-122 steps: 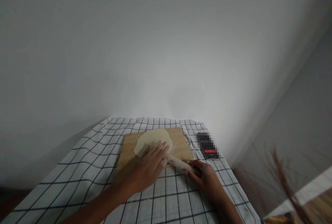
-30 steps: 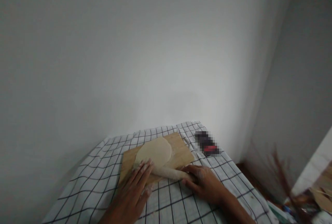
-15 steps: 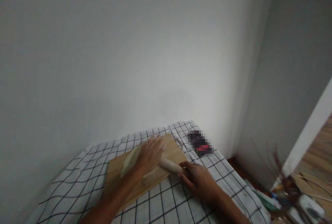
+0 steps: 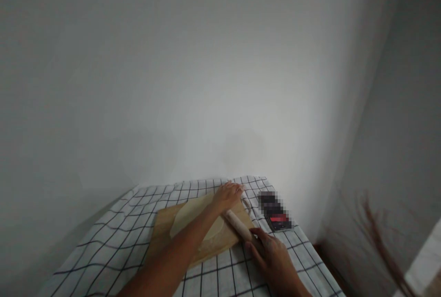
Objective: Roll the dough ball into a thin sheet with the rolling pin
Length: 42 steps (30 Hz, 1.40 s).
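Note:
A pale wooden rolling pin (image 4: pixel 239 226) lies slantwise over the right part of a wooden board (image 4: pixel 161 230). My left hand (image 4: pixel 228 194) is over the pin's far end, which it covers; its fingers reach toward the board's far right corner. With fingers wrapped round it, my right hand (image 4: pixel 272 251) grips the near end of the pin, just off the board's right edge. A thin, round sheet of dough (image 4: pixel 188 218) is spread flat on the board, left of the pin. My left forearm crosses in front of part of the dough.
A black-and-white checked cloth (image 4: pixel 113 242) covers the table under the board. To the right of the board lies a dark, blurred-out object (image 4: pixel 275 212) with a red patch. A white wall (image 4: pixel 206 81) rises behind the table. Brown twigs (image 4: pixel 379 237) stand at the lower right.
Both hands and the rolling pin have moved right across the board, uncovering more of the dough. The camera view has shifted too, so the clutter on the right floor is out of sight.

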Tool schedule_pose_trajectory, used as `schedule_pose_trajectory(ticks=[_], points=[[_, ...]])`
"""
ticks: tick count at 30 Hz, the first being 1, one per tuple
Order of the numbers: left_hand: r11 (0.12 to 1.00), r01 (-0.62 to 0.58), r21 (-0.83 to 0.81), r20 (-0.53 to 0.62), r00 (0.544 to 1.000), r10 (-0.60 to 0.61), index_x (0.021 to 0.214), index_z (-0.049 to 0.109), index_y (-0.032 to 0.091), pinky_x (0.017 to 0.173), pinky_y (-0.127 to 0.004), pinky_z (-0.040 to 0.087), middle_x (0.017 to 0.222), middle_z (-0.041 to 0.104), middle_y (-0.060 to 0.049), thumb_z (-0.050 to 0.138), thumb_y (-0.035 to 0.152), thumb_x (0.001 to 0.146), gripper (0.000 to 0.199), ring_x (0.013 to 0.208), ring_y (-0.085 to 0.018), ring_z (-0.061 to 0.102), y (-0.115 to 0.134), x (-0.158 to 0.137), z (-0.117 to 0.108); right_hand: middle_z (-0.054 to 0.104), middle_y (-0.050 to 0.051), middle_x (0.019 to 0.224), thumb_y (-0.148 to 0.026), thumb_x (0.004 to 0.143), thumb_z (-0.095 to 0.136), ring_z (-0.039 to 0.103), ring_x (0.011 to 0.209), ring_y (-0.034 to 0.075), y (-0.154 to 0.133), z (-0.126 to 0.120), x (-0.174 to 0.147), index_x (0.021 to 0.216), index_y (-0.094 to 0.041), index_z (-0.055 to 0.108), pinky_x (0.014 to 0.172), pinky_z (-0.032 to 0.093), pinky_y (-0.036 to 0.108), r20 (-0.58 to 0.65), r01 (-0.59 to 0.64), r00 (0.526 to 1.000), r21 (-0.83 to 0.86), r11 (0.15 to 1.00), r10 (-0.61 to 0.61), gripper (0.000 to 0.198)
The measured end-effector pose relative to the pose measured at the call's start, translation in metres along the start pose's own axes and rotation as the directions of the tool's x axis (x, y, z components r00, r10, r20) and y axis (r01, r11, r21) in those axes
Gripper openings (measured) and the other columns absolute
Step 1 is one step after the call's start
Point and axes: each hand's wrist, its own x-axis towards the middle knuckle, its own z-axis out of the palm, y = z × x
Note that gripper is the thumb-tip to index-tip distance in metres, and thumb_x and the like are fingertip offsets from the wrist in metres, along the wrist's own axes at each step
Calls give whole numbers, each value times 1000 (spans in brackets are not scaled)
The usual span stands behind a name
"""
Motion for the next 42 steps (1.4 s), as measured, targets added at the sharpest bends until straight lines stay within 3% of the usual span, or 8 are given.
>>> schedule_pose_trajectory(ticks=[4, 9, 16, 20, 24, 30, 35, 42], points=[[993, 82, 84, 6, 997, -82, 133, 59, 22, 114, -54, 34, 141, 57, -10, 35, 31, 104, 38, 138, -34, 43, 3, -33, -5, 74, 7, 98, -43, 96, 48, 70, 91, 25, -6, -5, -2, 117, -24, 60, 77, 48, 31, 43, 29, 999, 42, 999, -31, 31], [987, 19, 157, -9, 1000, -18, 133, 58, 23, 119, -46, 32, 139, 60, -7, 34, 24, 103, 38, 136, -24, 47, 12, -95, -32, 74, 4, 101, -39, 94, 50, 70, 90, 22, -14, -10, -7, 118, -26, 61, 75, 47, 29, 109, 101, 988, 107, 989, -113, 29], [959, 25, 283, -88, 996, 0, 154, 29, 20, 113, -50, 41, 158, 34, -9, 45, 32, 101, 57, 145, -28, 33, 41, -206, -69, 74, 2, 108, -31, 86, 59, 68, 96, 20, -18, -13, -12, 118, -27, 65, 82, 46, 26, 186, 111, 973, 132, 985, -134, 33], [937, 26, 348, -43, 999, -12, 157, 22, 18, 114, -48, 39, 161, 27, -9, 46, 33, 100, 64, 146, -30, 30, 40, -231, -65, 74, 1, 106, -31, 86, 60, 69, 93, 19, -22, -15, -11, 114, -28, 67, 82, 45, 25, 179, 114, 974, 143, 983, -139, 30], [924, 16, 382, -29, 1000, -5, 156, 25, 18, 112, -49, 41, 161, 29, -10, 43, 37, 101, 60, 146, -29, 30, 32, -208, -61, 75, 4, 100, -36, 90, 56, 69, 91, 20, -23, -15, -10, 111, -25, 68, 81, 46, 26, 165, 78, 981, 123, 989, -98, 27], [922, -185, 340, 20, 982, 190, 135, 56, 21, 115, -51, 35, 152, 45, -9, 39, 25, 102, 37, 143, -28, 36, 15, -129, -52, 75, 4, 98, -43, 96, 48, 70, 89, 20, -14, -10, -7, 114, -24, 65, 76, 46, 26, 106, 41, 993, 100, 994, -52, 31], [982, 35, 184, 39, 998, -42, 142, 51, 25, 110, -61, 35, 148, 51, -8, 30, 33, 105, 43, 139, -34, 40, -2, -61, -10, 75, 5, 95, -46, 97, 46, 70, 89, 22, -7, -6, -4, 114, -25, 64, 75, 45, 27, 33, -30, 999, 17, 999, 30, 33], [994, 14, 105, 100, 995, -25, 142, 51, 32, 109, -62, 34, 146, 53, -4, 30, 39, 105, 43, 139, -37, 40, -11, -6, 25, 75, 3, 89, -47, 100, 41, 71, 85, 23, 3, 0, 1, 109, -26, 64, 68, 41, 28, -63, -125, 991, -72, 990, 120, 33]])
